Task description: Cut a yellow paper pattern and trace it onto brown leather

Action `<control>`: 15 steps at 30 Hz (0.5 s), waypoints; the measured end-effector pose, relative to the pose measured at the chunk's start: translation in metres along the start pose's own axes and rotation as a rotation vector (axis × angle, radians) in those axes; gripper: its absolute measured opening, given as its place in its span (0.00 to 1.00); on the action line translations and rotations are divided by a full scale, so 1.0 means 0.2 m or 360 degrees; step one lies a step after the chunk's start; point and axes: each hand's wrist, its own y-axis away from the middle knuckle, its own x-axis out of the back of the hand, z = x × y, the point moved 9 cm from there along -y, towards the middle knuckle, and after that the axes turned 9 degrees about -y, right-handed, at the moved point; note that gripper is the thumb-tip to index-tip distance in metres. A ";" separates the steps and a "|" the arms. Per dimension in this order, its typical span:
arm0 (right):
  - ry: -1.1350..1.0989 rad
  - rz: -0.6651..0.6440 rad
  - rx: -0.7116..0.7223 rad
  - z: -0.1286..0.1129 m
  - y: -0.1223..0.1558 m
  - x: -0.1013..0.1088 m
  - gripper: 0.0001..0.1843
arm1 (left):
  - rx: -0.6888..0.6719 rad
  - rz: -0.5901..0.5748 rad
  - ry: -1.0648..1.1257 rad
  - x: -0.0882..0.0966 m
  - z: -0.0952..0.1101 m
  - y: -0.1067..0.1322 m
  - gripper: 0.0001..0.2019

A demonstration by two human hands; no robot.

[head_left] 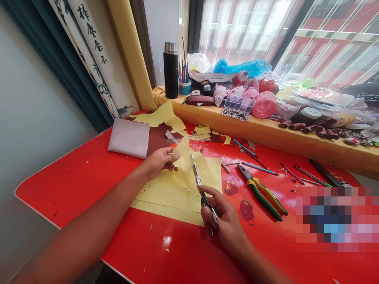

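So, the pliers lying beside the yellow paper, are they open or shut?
Shut: the metal jaws of the green-and-yellow pliers meet at the tip, and the two handles lie close together.

Desk: green-and-yellow-handled pliers (262, 193) and slim blue rods (257, 168) are laid on the red desk (74, 189).
Ledge: a black thermos flask (171, 70), a pen cup (185, 87) and a clear compartment box (239, 103) are placed on the yellow-covered window ledge (266, 136).
Wall: a calligraphy scroll (94, 43) is hung beside a teal curtain (74, 67).

Pixelated patch (334, 219) over the red tabletop (74, 189), unreadable; scissor handles (211, 215) half hidden by the right hand (226, 225).
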 end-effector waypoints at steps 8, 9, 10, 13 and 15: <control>0.0010 0.0003 -0.0013 0.01 0.00 0.00 0.33 | -0.0024 0.0014 -0.0006 0.00 0.02 0.01 0.23; 0.0008 0.0002 -0.0011 0.01 0.00 0.00 0.34 | -0.0022 0.0006 0.0000 0.00 0.02 0.01 0.23; 0.0007 0.0001 -0.0009 0.01 0.00 0.00 0.34 | -0.0019 -0.0006 0.0015 0.00 0.01 0.00 0.22; 0.0003 -0.0004 -0.0012 0.01 0.00 0.00 0.34 | -0.0010 -0.0031 0.0096 0.00 0.00 0.00 0.21; 0.0006 -0.0009 -0.0022 0.01 0.00 0.00 0.34 | 0.0002 -0.0017 0.0135 0.00 0.00 0.00 0.20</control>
